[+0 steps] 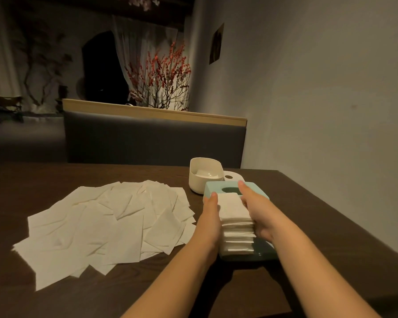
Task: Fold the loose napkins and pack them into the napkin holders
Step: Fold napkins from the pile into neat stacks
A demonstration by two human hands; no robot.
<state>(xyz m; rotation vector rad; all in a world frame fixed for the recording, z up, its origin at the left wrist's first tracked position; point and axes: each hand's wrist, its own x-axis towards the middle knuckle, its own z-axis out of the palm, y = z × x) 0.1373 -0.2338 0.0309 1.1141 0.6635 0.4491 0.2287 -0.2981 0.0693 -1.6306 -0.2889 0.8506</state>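
A tall stack of folded white napkins [236, 223] stands in a teal holder base [265, 253] near the table's right side. My left hand [210, 212] presses flat against the stack's left side. My right hand [256, 210] holds its right side, fingers reaching over the top. Just behind the stack lies the teal lid [259, 188] with an oval slot. A wide spread of loose unfolded napkins [106, 226] covers the table to the left. A cream holder [205, 174] stands open behind the lid, with a napkin inside.
The dark wooden table [55, 294] runs to a grey wall on the right. A grey bench back [154, 138] with a wooden top rail stands across the table. A white lid [231, 175] lies beside the cream holder.
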